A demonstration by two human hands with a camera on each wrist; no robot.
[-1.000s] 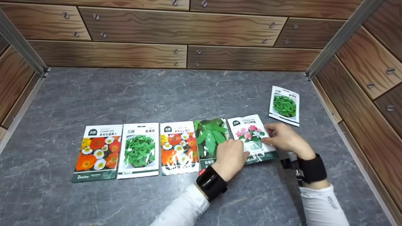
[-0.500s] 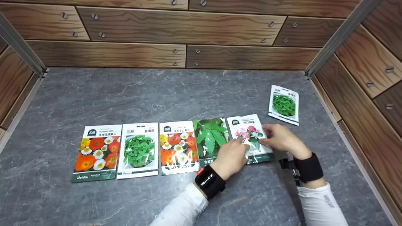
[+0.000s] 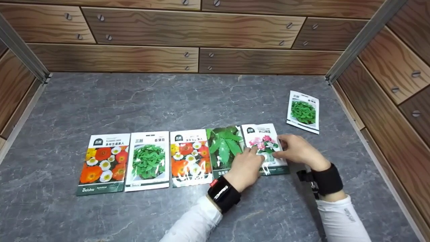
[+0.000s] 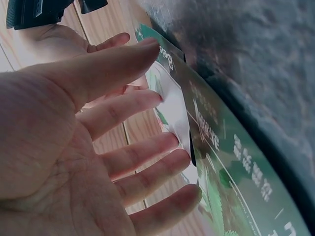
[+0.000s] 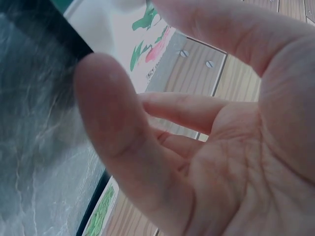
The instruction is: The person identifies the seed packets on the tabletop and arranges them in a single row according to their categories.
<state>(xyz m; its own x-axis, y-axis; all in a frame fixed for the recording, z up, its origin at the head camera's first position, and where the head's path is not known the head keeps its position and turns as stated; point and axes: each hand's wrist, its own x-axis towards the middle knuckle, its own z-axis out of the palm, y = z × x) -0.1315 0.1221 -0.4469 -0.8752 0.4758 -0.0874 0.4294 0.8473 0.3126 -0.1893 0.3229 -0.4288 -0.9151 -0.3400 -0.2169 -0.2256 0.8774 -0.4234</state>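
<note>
A seed packet with pink flowers (image 3: pixel 263 137) lies flat at the right end of a row of packets. My right hand (image 3: pixel 300 151) is at its right edge, with the thumb over the packet's side and the other fingers loosely bent. In the right wrist view the fingers (image 5: pixel 115 108) are spread apart. My left hand (image 3: pixel 243 168) rests with extended fingertips around the seam between the pink-flower packet and a packet with a green leaf (image 3: pixel 223 144). The left wrist view has its fingers (image 4: pixel 138 152) nearly straight beside the packets.
Left along the row lie an orange-flower packet (image 3: pixel 190 158), a green-herb packet (image 3: pixel 150 161) and another orange-flower packet (image 3: pixel 103 164). A second green-herb packet (image 3: pixel 303 112) lies apart at the back right. Wood-patterned walls (image 3: pixel 141 58) bound the grey marbled table (image 3: pixel 151 101).
The pink-flower packet has shifted slightly left and straightened against the leaf packet, and my right hand has moved left with it. My left fingers have stretched out forward over the packets.
</note>
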